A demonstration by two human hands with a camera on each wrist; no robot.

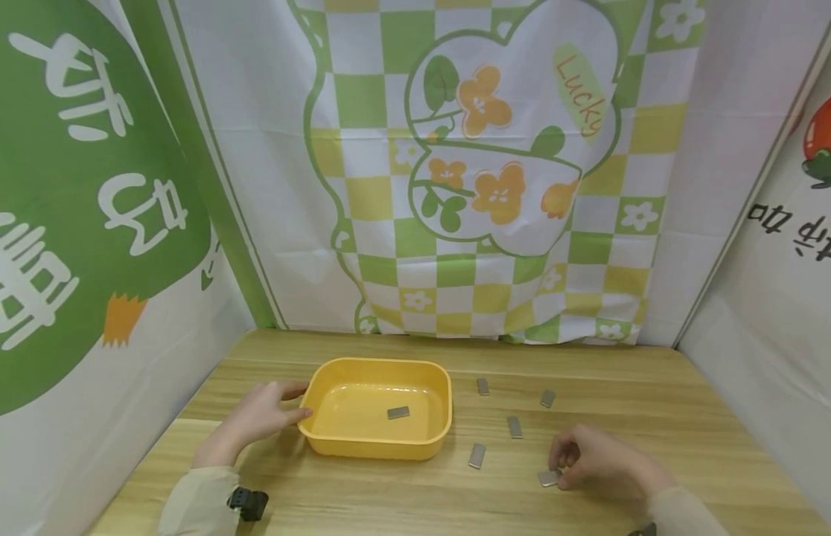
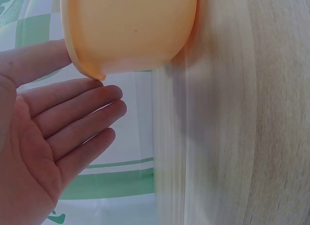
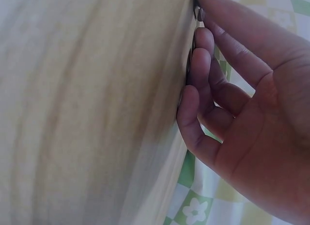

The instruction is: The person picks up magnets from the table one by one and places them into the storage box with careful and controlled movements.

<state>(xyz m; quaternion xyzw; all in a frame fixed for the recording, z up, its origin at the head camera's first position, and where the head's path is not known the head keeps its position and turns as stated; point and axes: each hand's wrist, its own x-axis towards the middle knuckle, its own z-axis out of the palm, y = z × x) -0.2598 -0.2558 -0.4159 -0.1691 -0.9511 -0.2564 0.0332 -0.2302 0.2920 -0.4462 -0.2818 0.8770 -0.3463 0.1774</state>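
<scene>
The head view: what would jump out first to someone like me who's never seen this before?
Probably the bright yellow tub on the wooden table, with the left hand touching its left end and one small grey bar lying inside. Behind it hangs a checked cloth reading "Lucky". Off to the tub's right, the right hand pinches another grey bar.

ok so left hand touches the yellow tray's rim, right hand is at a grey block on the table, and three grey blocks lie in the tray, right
Not three: the head view shows just one grey block in the yellow tray. The left hand does touch its rim, and the right hand is at another grey block on the table.
</scene>
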